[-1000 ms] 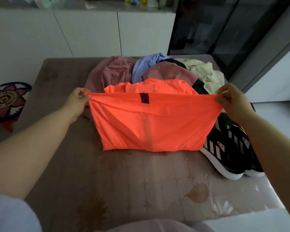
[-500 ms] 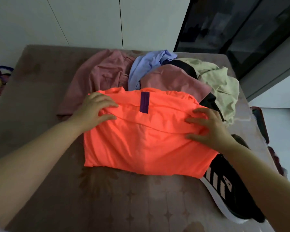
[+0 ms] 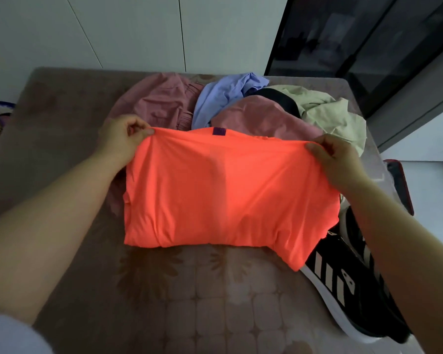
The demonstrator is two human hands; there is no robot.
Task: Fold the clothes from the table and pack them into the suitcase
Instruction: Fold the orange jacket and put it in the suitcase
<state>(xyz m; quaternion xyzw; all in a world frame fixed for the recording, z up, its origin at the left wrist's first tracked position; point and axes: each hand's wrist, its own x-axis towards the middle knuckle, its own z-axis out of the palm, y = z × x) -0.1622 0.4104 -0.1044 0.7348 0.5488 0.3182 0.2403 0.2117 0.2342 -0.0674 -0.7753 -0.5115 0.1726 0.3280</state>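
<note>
Near right edge of the table [image 3: 62, 154]: a black striped sneaker [image 3: 343, 284], its toe end overlapped by the folded orange shirt [image 3: 225, 198], which lies mid-table. The left hand [image 3: 120, 141] pinches the shirt's far left corner and the right hand [image 3: 340, 164] pinches its far right corner (far edge drawn taut between them). Toward the far edge, unfolded clothes are heaped: a pink garment [image 3: 164, 103], a blue garment [image 3: 223, 98], and a pale green garment [image 3: 335, 116] nearest the far right corner.
</note>
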